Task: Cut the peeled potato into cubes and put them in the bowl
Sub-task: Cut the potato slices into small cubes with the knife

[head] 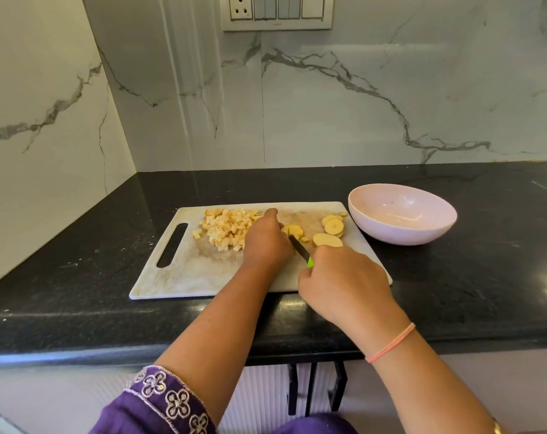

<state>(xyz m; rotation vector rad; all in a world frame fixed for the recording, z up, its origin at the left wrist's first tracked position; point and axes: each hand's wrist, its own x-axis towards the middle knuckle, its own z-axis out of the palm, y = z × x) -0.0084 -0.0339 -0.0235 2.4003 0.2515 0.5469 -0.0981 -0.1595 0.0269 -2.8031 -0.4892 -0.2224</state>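
Bright, even light; glare on the countertop [454, 292]; wide-angle bending at edges

Desk [78, 296]: cutting board [184, 277] at centre; potato cubes [226, 228] on its left part, potato slices [331, 228] on its right; bowl [402, 214] just right of the board.

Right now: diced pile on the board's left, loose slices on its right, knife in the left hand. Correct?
Wrong hand. The head view shows the right hand gripping the knife; the left hand holds the slice stack being cut. The diced pile is on the board's left, the loose slices on its right.
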